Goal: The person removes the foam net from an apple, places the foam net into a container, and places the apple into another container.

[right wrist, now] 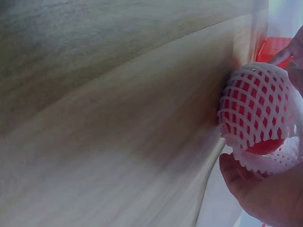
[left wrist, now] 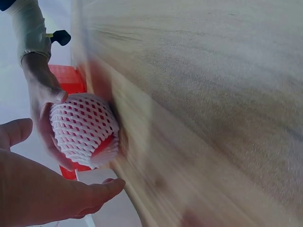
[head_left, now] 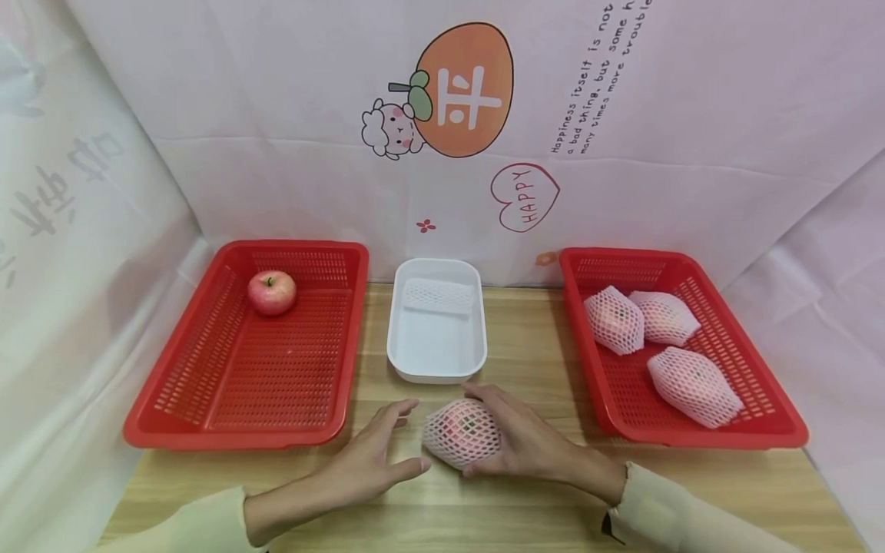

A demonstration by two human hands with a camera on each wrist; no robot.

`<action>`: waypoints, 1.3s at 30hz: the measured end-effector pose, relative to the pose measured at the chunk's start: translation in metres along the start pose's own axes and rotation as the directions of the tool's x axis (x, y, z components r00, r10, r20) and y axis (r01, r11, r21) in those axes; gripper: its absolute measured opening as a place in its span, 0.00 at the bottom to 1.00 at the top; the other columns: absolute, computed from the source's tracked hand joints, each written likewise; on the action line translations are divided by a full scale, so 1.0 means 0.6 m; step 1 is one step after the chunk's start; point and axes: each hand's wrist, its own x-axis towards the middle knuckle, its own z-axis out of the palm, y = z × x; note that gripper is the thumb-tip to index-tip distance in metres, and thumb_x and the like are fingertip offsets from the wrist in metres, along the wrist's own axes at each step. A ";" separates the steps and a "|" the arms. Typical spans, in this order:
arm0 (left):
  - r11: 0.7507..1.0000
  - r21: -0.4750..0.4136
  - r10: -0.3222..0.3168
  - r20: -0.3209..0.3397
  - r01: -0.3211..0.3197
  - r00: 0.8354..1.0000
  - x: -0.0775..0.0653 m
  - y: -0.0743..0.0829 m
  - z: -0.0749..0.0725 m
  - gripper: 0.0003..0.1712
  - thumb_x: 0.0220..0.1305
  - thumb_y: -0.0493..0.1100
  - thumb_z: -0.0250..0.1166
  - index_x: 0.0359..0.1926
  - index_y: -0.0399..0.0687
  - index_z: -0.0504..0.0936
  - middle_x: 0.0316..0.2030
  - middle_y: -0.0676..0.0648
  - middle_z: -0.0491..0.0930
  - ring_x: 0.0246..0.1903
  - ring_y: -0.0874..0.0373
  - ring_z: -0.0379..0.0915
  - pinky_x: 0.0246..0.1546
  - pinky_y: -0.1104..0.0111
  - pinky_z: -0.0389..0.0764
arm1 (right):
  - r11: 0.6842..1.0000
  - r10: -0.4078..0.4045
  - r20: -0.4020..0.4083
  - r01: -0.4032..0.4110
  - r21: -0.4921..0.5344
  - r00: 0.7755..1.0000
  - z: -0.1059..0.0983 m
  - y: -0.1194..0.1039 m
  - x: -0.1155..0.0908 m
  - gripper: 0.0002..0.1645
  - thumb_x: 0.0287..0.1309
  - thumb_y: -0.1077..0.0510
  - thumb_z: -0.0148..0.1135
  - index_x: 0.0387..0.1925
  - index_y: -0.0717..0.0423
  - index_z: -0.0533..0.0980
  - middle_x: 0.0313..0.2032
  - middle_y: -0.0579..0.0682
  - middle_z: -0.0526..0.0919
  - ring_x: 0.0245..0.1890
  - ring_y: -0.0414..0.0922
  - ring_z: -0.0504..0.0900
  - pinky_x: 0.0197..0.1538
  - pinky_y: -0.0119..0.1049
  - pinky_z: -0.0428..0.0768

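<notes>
An apple in a white foam net (head_left: 462, 434) is at the front middle of the table, its red skin showing through the mesh. My right hand (head_left: 522, 438) grips it from the right, thumb on the near side and fingers on the far side. In the right wrist view the netted apple (right wrist: 258, 111) shows a bare red patch near the net's opening. My left hand (head_left: 369, 453) is just left of the apple, thumb and fingers spread apart, holding nothing. The left wrist view shows a gap between this left hand (left wrist: 52, 189) and the netted apple (left wrist: 85, 130).
A red basket (head_left: 242, 439) on the left holds one bare apple (head_left: 273, 293). The right red basket (head_left: 705, 436) holds three netted apples (head_left: 694, 386). Between them stands a white tray (head_left: 437, 353) with a flat foam net (head_left: 439, 297) inside. A printed cloth (head_left: 290, 100) hangs behind.
</notes>
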 end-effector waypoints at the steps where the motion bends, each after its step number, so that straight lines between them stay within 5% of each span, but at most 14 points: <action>1: 1.000 -0.004 -0.004 0.000 0.004 1.000 0.001 -0.001 0.001 0.50 0.64 0.55 0.75 0.78 0.41 0.62 0.74 0.34 0.67 0.71 0.34 0.67 0.67 0.34 0.70 | 1.000 -0.003 -0.002 0.003 0.007 1.000 0.001 0.001 0.001 0.67 0.45 0.33 0.85 0.76 0.62 0.63 0.64 0.56 0.79 0.62 0.51 0.81 0.64 0.53 0.83; 16: 0.998 -0.062 0.006 -0.021 -0.007 1.000 0.003 -0.019 0.011 0.48 0.65 0.52 0.75 0.77 0.39 0.62 0.74 0.32 0.65 0.71 0.32 0.67 0.69 0.34 0.68 | 0.997 -0.006 -0.065 0.011 0.081 0.998 0.027 0.012 -0.002 0.61 0.43 0.43 0.88 0.73 0.62 0.68 0.59 0.50 0.82 0.56 0.44 0.83 0.58 0.46 0.86; 25: 0.996 -0.092 -0.011 -0.047 0.007 0.999 0.007 -0.023 0.014 0.42 0.67 0.50 0.74 0.74 0.39 0.66 0.73 0.35 0.68 0.71 0.33 0.68 0.71 0.37 0.67 | 0.990 0.068 -0.056 -0.060 0.131 0.996 0.027 0.010 -0.006 0.58 0.46 0.41 0.86 0.72 0.61 0.69 0.60 0.49 0.82 0.56 0.45 0.83 0.59 0.46 0.86; 39: 0.976 -0.219 -0.013 -0.101 -0.009 0.995 0.010 -0.019 0.021 0.33 0.68 0.40 0.72 0.69 0.35 0.69 0.69 0.34 0.71 0.69 0.33 0.70 0.71 0.42 0.71 | 0.980 0.075 -0.090 -0.056 0.192 0.993 0.007 -0.002 -0.005 0.56 0.45 0.43 0.88 0.73 0.54 0.71 0.59 0.48 0.83 0.56 0.44 0.83 0.59 0.46 0.85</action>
